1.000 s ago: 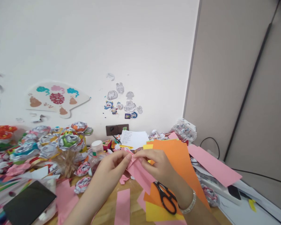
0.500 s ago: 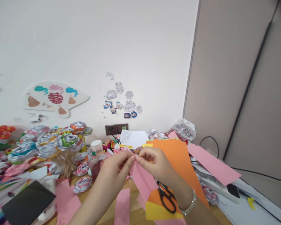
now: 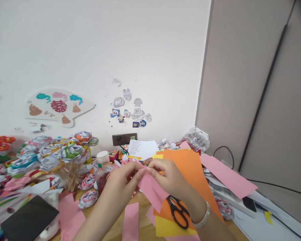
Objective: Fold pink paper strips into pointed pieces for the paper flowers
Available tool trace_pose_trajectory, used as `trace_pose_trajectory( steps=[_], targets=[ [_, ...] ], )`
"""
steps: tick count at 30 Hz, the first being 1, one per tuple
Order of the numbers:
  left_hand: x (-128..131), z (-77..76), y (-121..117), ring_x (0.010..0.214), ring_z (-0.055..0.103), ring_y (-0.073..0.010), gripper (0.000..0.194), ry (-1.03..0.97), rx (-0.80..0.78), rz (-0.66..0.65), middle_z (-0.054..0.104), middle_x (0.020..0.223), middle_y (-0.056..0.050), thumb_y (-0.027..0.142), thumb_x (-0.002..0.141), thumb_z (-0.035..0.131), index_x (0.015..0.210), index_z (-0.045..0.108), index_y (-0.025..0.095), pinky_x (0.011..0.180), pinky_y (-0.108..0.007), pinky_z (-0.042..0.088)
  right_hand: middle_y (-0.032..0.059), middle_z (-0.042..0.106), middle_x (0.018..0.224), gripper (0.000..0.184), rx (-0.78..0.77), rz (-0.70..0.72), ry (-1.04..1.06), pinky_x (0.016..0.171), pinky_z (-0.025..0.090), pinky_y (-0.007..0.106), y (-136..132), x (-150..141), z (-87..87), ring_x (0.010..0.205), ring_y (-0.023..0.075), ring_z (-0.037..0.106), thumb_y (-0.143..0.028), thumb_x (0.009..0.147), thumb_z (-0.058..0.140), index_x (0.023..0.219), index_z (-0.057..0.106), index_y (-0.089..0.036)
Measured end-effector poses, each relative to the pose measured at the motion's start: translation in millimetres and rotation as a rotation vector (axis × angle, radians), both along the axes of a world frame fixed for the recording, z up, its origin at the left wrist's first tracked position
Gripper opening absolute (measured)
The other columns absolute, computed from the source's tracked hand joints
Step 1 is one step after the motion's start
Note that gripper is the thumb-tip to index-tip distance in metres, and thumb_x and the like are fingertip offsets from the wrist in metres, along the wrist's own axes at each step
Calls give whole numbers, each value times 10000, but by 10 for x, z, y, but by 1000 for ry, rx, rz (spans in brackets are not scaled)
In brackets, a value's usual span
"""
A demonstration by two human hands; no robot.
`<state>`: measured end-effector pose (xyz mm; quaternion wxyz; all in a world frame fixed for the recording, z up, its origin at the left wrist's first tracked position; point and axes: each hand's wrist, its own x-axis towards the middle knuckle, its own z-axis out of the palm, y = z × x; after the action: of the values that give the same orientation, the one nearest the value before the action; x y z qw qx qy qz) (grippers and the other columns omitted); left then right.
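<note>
Hanging between hands (image 3: 128, 177) (image 3: 168, 174), apparently pinched: pink paper (image 3: 153, 193)

White wall (image 3: 160, 50) at back has a fan-shaped cutout (image 3: 46, 115) w/ red, pink & teal motifs on L, plus a cluster of cartoon stickers (image 3: 137, 114) abv a dark socket plate (image 3: 125, 140). L side of desk (image 3: 142, 224) = heap of crumpled-ppr flowers (image 3: 71, 152), mostly white w/ colored edges, nr a white-capped bottle (image 3: 101, 170), w/ a flat dark-screened device (image 3: 30, 217) at lower L. Farther back: white sheet (image 3: 143, 150) w/ lines of writing & a clear plastic pkg (image 3: 197, 140); R = gray panel (image 3: 240, 83).
</note>
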<state>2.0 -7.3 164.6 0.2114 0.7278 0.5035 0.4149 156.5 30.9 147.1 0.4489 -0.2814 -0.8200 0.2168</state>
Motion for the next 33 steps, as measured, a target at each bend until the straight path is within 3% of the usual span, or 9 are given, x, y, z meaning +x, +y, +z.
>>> trace_pose_trajectory(
  steps=[6, 9, 16, 20, 23, 26, 28, 31, 33],
  targets=[
    [-47, -19, 52, 497, 544, -117, 186, -173, 51, 95, 558, 552, 38, 351, 749, 512, 688, 584, 191, 455, -192, 423, -1, 551, 723, 112, -128, 62, 71, 580, 369, 201, 26, 38, 6, 663, 110, 493, -250, 807, 485, 772, 547, -163],
    [-85, -33, 91, 514, 550, -115, 165, -248, 95, 158, 580, 559, 33, 344, 708, 565, 677, 572, 183, 469, -190, 419, -26, 511, 646, 106, -148, 12, -13, 532, 336, 197, 53, 108, 23, 599, 99, 456, -232, 771, 524, 697, 541, -159],
    [-41, -38, 92, 425, 560, -141, 146, -150, -215, -56, 539, 430, 52, 298, 702, 519, 608, 472, 197, 416, -216, 404, -7, 589, 749, 42, -157, -56, 24, 632, 385, 220, 115, 174, 43, 727, 132, 529, -202, 743, 547, 762, 578, -180],
    [-48, -85, 109, 497, 595, -160, 172, -176, -243, -102, 567, 524, 34, 343, 728, 485, 634, 446, 203, 439, -225, 403, 16, 595, 871, 220, -187, -76, 72, 619, 410, 231, 162, 217, 23, 752, 146, 543, -191, 720, 561, 940, 560, -204],
    [-48, -136, 114, 521, 558, -147, 215, 19, -204, -101, 548, 527, 33, 338, 724, 483, 569, 427, 199, 463, -214, 358, 15, 596, 964, 294, -152, -72, 17, 690, 417, 248, 110, 227, 46, 840, 159, 547, -156, 721, 549, 1004, 556, -235],
    [-13, -170, 113, 480, 457, -121, 298, 220, -132, -61, 474, 478, 47, 357, 754, 430, 507, 389, 195, 458, -212, 279, -7, 596, 1029, 332, -121, 33, -100, 772, 403, 256, 25, 205, 83, 933, 161, 534, -131, 739, 522, 1033, 565, -281],
    [19, -175, 118, 467, 411, -116, 314, 241, -98, -20, 437, 464, 52, 364, 775, 386, 509, 367, 198, 461, -217, 257, 0, 601, 991, 325, -137, 20, -77, 752, 410, 253, 10, 186, 90, 908, 160, 541, -149, 742, 525, 1041, 558, -274],
    [56, -169, 135, 473, 358, -116, 297, 233, -19, 89, 362, 466, 63, 351, 764, 388, 514, 318, 207, 465, -221, 229, -3, 576, 701, 243, -254, -88, 78, 568, 416, 229, 67, 167, 67, 638, 132, 549, -260, 784, 494, 1014, 541, -199],
    [72, -164, 142, 479, 332, -115, 291, 195, 32, 158, 312, 481, 70, 348, 755, 393, 518, 292, 213, 465, -221, 219, -28, 506, 571, 225, -340, -71, 150, 475, 380, 207, 115, 152, 41, 508, 108, 501, -322, 803, 464, 932, 543, -155]
  ],
)
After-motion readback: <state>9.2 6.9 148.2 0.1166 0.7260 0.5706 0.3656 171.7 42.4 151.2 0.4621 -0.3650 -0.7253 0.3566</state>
